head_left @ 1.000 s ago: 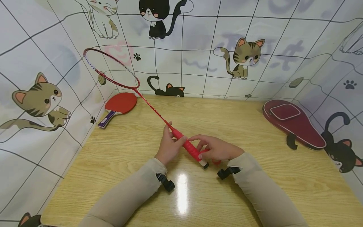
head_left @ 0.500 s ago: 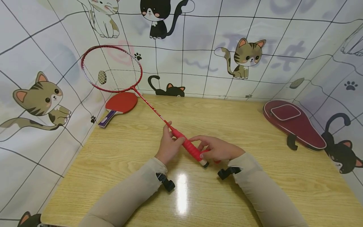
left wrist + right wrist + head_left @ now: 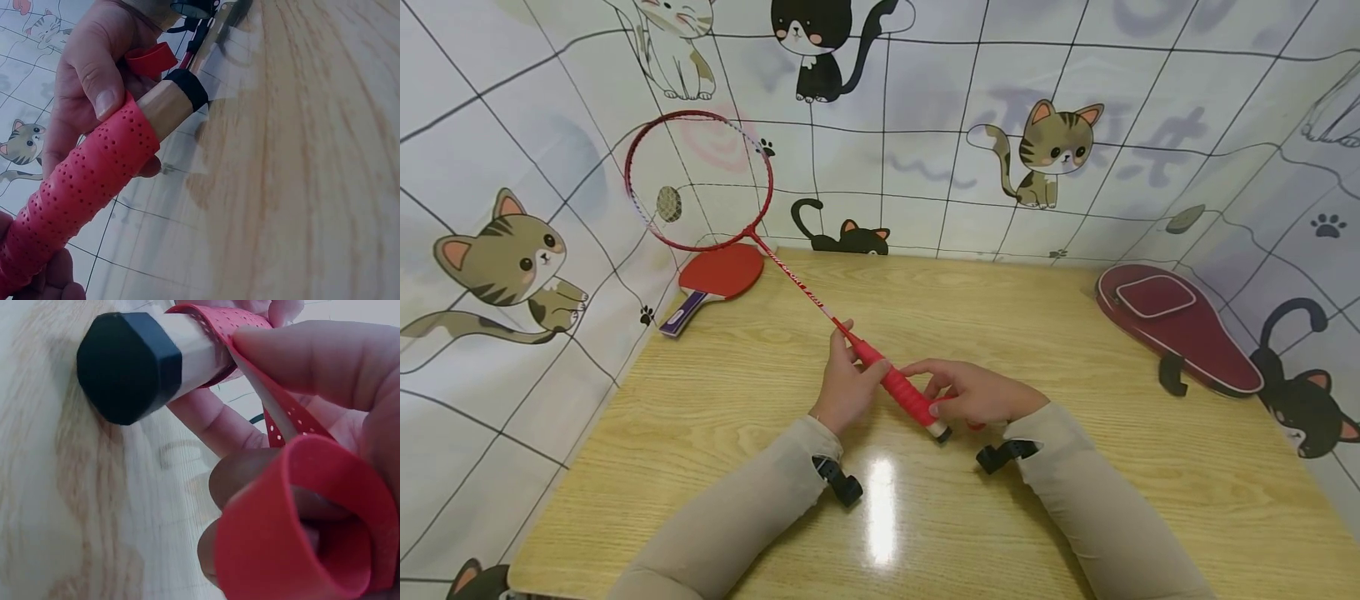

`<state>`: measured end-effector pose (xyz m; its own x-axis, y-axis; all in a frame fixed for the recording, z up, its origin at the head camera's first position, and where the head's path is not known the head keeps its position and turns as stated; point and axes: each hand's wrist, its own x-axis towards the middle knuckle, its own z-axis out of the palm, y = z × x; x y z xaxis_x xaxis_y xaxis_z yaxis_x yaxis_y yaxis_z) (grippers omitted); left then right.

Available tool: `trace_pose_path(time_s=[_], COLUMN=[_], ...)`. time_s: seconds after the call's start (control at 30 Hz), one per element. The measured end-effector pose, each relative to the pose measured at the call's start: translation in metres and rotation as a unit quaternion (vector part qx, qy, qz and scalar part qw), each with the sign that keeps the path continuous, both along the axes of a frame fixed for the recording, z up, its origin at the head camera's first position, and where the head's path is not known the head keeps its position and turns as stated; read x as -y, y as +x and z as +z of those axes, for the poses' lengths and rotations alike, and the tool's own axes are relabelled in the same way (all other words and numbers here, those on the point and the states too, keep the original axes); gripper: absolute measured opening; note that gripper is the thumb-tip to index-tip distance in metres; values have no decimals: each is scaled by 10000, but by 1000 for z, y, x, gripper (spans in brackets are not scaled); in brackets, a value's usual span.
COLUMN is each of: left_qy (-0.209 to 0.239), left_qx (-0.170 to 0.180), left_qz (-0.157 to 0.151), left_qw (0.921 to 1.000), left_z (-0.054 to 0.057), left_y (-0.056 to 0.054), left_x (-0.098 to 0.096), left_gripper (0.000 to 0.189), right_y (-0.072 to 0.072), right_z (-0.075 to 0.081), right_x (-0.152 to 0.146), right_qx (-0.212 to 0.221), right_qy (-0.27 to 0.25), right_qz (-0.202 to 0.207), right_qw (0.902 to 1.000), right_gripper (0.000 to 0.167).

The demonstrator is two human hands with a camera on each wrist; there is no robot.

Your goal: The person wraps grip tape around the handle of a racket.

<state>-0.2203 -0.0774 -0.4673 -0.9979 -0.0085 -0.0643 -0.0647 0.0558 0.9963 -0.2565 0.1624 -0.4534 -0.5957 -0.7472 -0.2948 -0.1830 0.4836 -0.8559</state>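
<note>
A red badminton racket [image 3: 796,283] slants across the middle of the head view, its oval head up at the left. My left hand [image 3: 844,390] holds the upper part of its handle between thumb and fingers. Red perforated grip tape [image 3: 81,175] wraps most of the handle. Near the butt, my right hand [image 3: 981,393] pinches the tape against the handle with the thumb. A loose tail of tape [image 3: 256,544] curls through the right fingers. Between the wrap and the black butt cap [image 3: 128,369], a strip of pale bare handle [image 3: 165,107] shows.
A red table tennis bat [image 3: 722,271] lies at the table's back left, below the racket head. At the back right lies a dark red bat case [image 3: 1180,325]. The wooden table [image 3: 760,517] meets cat-patterned walls [image 3: 917,167] behind and at the sides.
The racket has turned about its long axis, so its head, seen as a narrow oval before, now shows nearly round. Both hands have stayed almost in place.
</note>
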Motion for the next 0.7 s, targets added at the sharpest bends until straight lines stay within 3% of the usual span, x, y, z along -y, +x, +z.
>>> trace_pose_path(time_s=[0.4,0.7], left_qy=[-201,-7], left_qx=[-159,15], left_qz=[38,54], left_qw=[9997,10000], left_z=[-3,-2], left_y=[0,-1], left_x=[1,0], left_gripper=[86,86], right_y=[0,-2], right_z=[0,-1], right_x=[0,-1], right_qx=[-93,-66], right_qy=[-45,14], right_qz=[108,193], right_qw=[9999,9998], right_gripper=[67,65])
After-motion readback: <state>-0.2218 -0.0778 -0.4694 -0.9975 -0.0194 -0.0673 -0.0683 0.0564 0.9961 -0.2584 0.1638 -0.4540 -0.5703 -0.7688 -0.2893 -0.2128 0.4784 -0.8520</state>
